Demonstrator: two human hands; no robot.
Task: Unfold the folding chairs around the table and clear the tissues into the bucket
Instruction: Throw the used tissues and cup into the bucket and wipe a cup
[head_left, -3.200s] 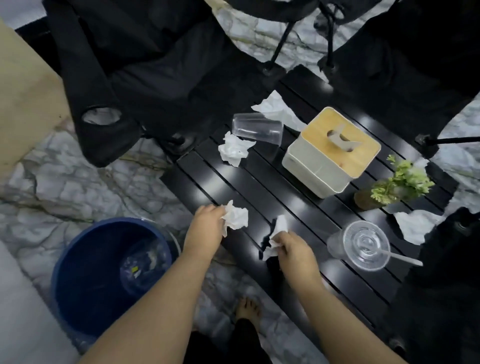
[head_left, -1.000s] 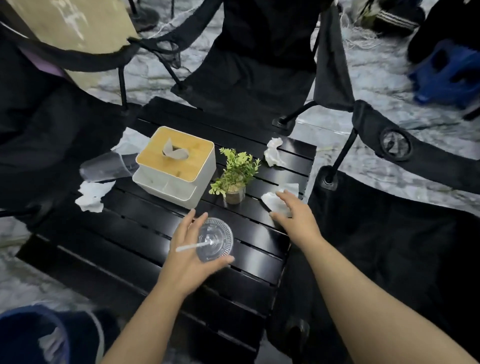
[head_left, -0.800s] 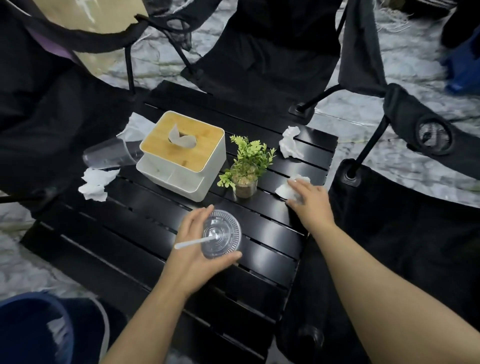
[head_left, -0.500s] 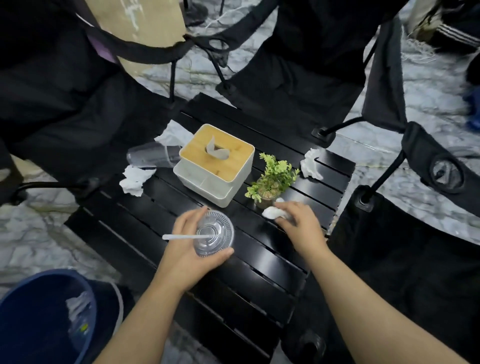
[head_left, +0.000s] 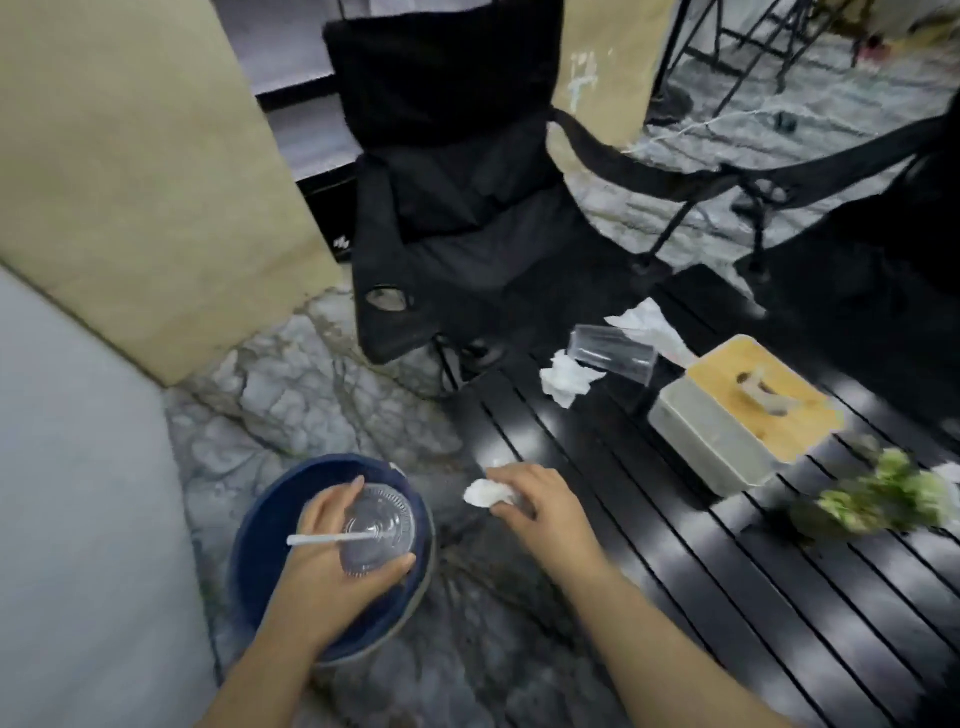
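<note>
My left hand (head_left: 332, 566) grips a clear plastic cup with a lid and a white straw (head_left: 376, 527), held right over the blue bucket (head_left: 260, 530) on the floor. My right hand (head_left: 540, 506) holds a crumpled white tissue (head_left: 483, 492) at the left edge of the black slatted table (head_left: 727, 597), to the right of the bucket. Another crumpled tissue (head_left: 563, 376) and a flatter tissue (head_left: 649, 325) lie on the table's far left part. A black folding chair (head_left: 457, 208) stands unfolded behind the table, a second one (head_left: 883, 218) at the far right.
A clear cup (head_left: 613, 353) lies on its side between the two tissues. A white tissue box with a wooden lid (head_left: 743, 415) and a small green plant (head_left: 878, 501) stand on the table. A beige wall (head_left: 130, 182) and a grey surface (head_left: 78, 519) close off the left side.
Both hands swung left from the table's middle. The left hand lifted the lidded cup off the table and carried it over the bucket; the right hand brought its picked-up tissue to the table's left edge.
</note>
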